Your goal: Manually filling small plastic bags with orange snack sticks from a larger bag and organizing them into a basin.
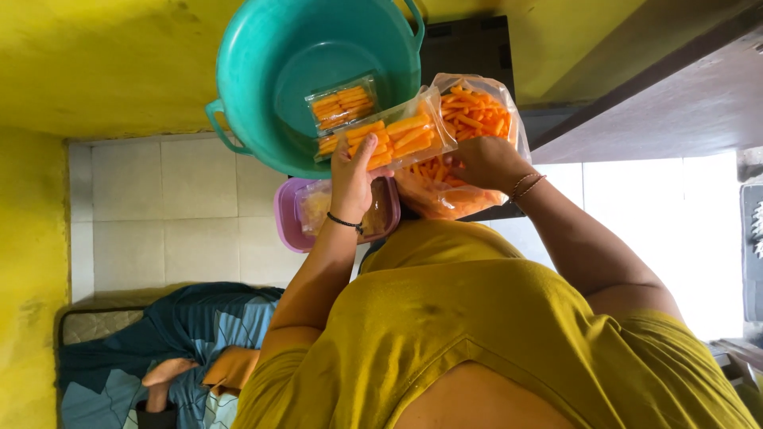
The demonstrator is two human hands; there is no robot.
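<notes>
My left hand [350, 171] grips a small clear packet of orange sticks [389, 137] by its lower edge, holding it at the rim of a teal basin [254, 63]. One more small packet of orange sticks [343, 103] lies inside the basin. My right hand [485, 163] holds a large clear bag of loose orange sticks [477, 111], just right of the small packet. Both wrists wear thin bands.
A purple bowl [288, 218] holding a crumpled clear bag sits below the basin, partly behind my left forearm. At lower left a person's feet [163, 373] rest on a blue patterned sheet [199, 326]. White floor tiles [175, 214], a yellow wall and a dark wooden edge [652, 87] surround this.
</notes>
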